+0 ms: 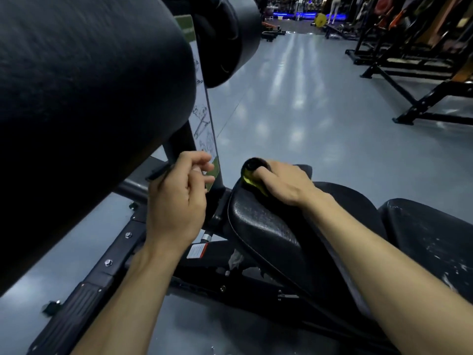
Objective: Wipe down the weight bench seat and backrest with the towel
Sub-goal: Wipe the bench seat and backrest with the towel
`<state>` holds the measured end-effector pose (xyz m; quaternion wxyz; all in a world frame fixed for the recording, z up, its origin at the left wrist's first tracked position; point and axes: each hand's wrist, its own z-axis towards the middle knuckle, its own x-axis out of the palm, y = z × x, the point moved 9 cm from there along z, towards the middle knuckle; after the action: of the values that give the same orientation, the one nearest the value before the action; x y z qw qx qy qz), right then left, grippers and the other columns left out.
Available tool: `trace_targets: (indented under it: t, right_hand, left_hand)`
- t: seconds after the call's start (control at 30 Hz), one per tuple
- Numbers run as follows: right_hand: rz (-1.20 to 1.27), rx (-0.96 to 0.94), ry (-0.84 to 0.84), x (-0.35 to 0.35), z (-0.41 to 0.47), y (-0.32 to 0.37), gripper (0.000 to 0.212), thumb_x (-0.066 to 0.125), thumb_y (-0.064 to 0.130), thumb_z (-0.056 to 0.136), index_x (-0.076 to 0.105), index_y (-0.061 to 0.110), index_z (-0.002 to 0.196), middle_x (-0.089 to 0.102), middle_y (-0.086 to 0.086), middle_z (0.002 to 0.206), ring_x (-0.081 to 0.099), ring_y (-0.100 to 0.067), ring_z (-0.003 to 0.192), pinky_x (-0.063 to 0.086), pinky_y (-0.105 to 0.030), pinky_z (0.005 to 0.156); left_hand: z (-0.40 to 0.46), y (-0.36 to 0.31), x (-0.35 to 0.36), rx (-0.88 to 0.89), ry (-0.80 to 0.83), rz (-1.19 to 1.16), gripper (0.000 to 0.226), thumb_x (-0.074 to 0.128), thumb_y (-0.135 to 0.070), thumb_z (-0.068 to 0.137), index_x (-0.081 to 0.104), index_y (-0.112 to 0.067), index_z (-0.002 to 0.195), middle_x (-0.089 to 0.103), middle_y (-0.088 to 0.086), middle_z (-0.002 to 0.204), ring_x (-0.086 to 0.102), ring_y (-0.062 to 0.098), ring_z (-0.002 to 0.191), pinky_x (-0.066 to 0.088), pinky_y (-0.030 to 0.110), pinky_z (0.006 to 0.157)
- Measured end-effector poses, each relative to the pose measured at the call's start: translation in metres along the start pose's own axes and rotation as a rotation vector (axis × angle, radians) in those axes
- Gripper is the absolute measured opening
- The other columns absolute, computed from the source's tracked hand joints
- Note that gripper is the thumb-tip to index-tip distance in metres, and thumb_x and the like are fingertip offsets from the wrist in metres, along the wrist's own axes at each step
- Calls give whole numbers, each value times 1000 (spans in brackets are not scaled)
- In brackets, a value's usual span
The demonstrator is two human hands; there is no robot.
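Observation:
The black padded bench seat (266, 226) runs from the centre toward lower right. Its backrest (425, 242), black with white scuff marks, lies at the right edge. A yellow-green towel (252, 182) shows as a small bunch at the seat's far end. My right hand (284, 184) grips the towel there and presses it onto the pad, covering most of it. A black round knob (253, 163) pokes up just beyond that hand's thumb. My left hand (179, 198) hovers left of the seat with loosely curled fingers, holding nothing, in front of the frame's upright.
A big black roller pad (89, 98) fills the upper left, with a second pad (230, 34) behind it. An instruction placard (204, 119) is on the upright. The black steel base frame (102, 272) crosses below. Grey floor (307, 111) stretches ahead; other gym machines (422, 73) stand at right.

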<state>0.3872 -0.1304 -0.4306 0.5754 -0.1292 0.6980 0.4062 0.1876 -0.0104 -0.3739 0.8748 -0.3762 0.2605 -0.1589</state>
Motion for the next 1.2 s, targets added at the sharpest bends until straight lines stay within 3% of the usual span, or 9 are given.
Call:
trace_targets:
  t: [0.07,0.2,0.33,0.5,0.63,0.73,0.93,1.07,1.2]
  right_hand:
    - [-71,-94,-16,5,10,27,27,37,43,98,56,26,90,67,-2,104,60,-31,103,42,-42,83]
    - [-162,-430,-19,28,-43,81,51,36,46,89,60,40,133,49,8,154,33,-16,148,18,-42,123]
    - [-126,-501,16,35,-105,75,65,30,49,85,43,46,149,20,15,168,5,-4,156,-4,-34,127]
    - [72,-241,-60,2,-132,-32,62,31,45,88,39,51,149,20,23,165,7,5,153,4,-33,128]
    - [122,113,-196,-26,-173,-141,52,30,52,87,33,68,136,21,23,164,13,-1,154,7,-37,128]
    - [66,114,-201,-16,-212,-137,59,32,51,85,29,63,143,16,21,166,5,0,155,1,-33,128]
    - [45,-13,-99,4,-242,-99,69,39,49,83,26,58,151,6,29,166,-6,4,153,-7,-33,127]
    - [37,140,-140,-15,-182,-137,70,29,67,80,26,60,150,6,24,167,-6,0,155,-9,-56,124]
    - [-81,313,-119,-25,-100,-166,86,29,78,73,35,44,151,26,10,166,19,-18,154,12,-66,120]
  left_hand:
    - [0,-1,-1,12,3,14,24,42,-18,106,64,-24,115,72,-17,103,72,-2,91,63,32,78]
    - [-1,-10,-1,69,-1,88,25,42,-30,106,64,-26,116,73,-17,104,71,0,95,58,20,80]
    - [-5,-21,6,76,-1,154,28,43,-33,105,68,-24,115,75,-15,105,68,0,96,49,11,81]
    - [-16,-31,41,81,192,166,31,46,-39,101,72,-23,109,73,-9,99,63,9,93,50,35,95]
    - [-28,-31,70,118,335,245,34,45,-49,97,71,-29,108,73,-13,108,63,8,105,23,46,124]
    - [-32,-26,90,142,449,333,40,42,-55,95,69,-31,111,69,-16,121,59,7,121,21,48,124]
    - [-23,-21,98,162,461,342,35,47,-45,97,69,-28,117,65,-12,133,54,10,124,37,29,109]
    - [-17,-12,94,140,441,341,25,50,-33,103,67,-26,120,63,-14,131,56,12,124,40,29,109]
    - [-12,-4,78,97,408,308,26,53,-23,102,66,-23,124,61,-14,132,54,5,125,35,19,110]
